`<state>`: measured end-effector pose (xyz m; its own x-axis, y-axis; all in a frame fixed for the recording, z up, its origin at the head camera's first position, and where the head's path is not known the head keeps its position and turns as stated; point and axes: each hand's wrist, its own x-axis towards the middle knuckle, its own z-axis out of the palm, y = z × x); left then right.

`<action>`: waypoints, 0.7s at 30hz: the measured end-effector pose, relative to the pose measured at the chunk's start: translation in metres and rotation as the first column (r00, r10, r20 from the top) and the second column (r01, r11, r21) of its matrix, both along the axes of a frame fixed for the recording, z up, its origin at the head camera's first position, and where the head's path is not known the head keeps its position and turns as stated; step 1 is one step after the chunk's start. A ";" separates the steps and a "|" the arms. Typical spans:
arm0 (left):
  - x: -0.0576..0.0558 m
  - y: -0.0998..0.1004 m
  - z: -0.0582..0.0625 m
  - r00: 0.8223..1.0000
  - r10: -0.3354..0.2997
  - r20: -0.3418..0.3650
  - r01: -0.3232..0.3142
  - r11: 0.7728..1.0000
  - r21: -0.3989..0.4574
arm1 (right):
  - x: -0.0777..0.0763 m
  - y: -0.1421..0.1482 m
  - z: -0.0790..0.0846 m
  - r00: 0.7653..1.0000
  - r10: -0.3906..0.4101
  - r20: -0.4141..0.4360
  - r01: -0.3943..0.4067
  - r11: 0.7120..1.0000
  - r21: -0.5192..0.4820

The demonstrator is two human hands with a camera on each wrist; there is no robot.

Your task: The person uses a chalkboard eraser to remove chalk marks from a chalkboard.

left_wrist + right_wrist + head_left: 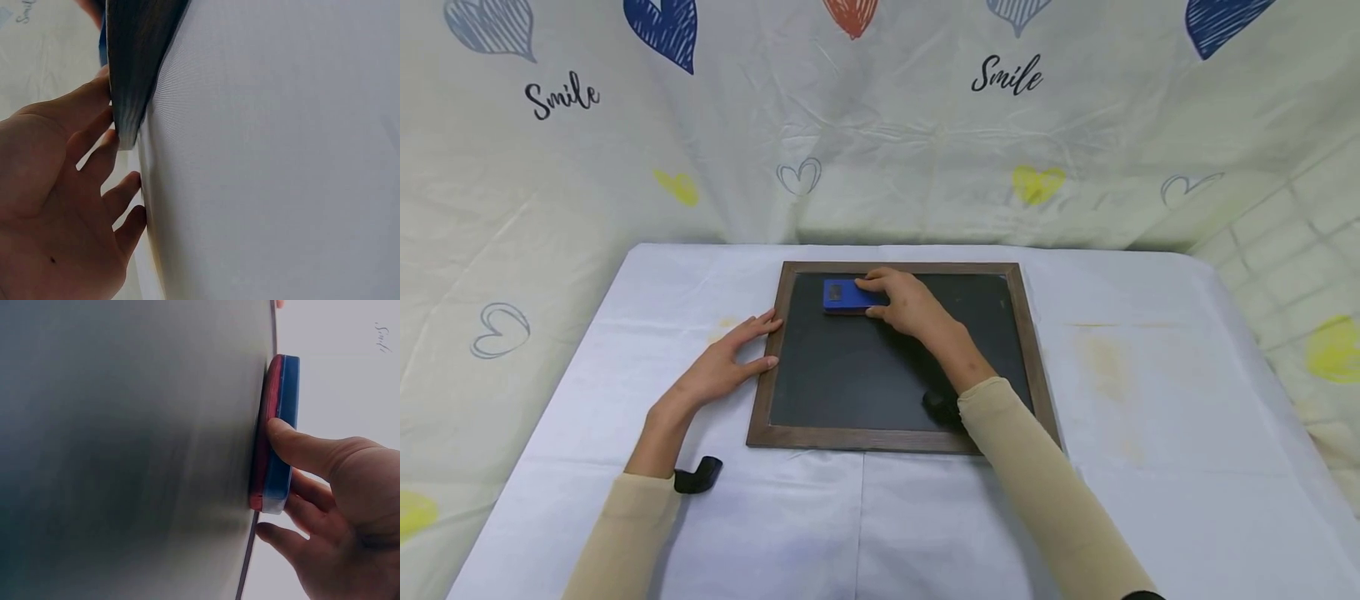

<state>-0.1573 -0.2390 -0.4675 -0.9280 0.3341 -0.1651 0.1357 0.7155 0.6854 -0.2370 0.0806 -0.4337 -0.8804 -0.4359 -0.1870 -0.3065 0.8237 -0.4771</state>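
Note:
A small blackboard [850, 375] in a brown wooden frame lies flat on the table. Near its far edge, my right hand [913, 304] grips a blue board eraser [844, 295] between thumb and fingers. In the right wrist view the eraser [287, 394] shows a blue back and a red pad that lies against the board surface. My left hand [722, 367] rests at the left side of the frame, its fingers spread and fairly straight. The left wrist view shows those fingertips touching the frame's edge [134, 69] and the white cloth.
A white cloth [1150, 400] with faint yellowish stains covers the table. Behind it hangs a pale curtain [910, 150] printed with hearts and "Smile". A black wrist mount [698, 475] juts from the left sleeve, and another [940, 407] shows beside the right forearm, over the board.

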 end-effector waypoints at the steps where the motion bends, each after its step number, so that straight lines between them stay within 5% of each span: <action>1: 0.000 0.000 0.000 1.000 0.000 0.002 0.000 1.000 0.002 | 0.001 0.002 0.000 1.000 -0.005 0.001 0.005 1.000 0.000; 21: 0.000 -0.001 -0.002 1.000 -0.003 -0.003 0.003 1.000 -0.001 | 0.008 0.039 -0.001 0.998 -0.061 -0.019 0.061 0.998 -0.015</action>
<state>-0.1576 -0.2397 -0.4692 -0.9274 0.3371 -0.1622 0.1404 0.7155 0.6843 -0.2293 0.1197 -0.4351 -0.9088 -0.3839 -0.1634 -0.2655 0.8342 -0.4834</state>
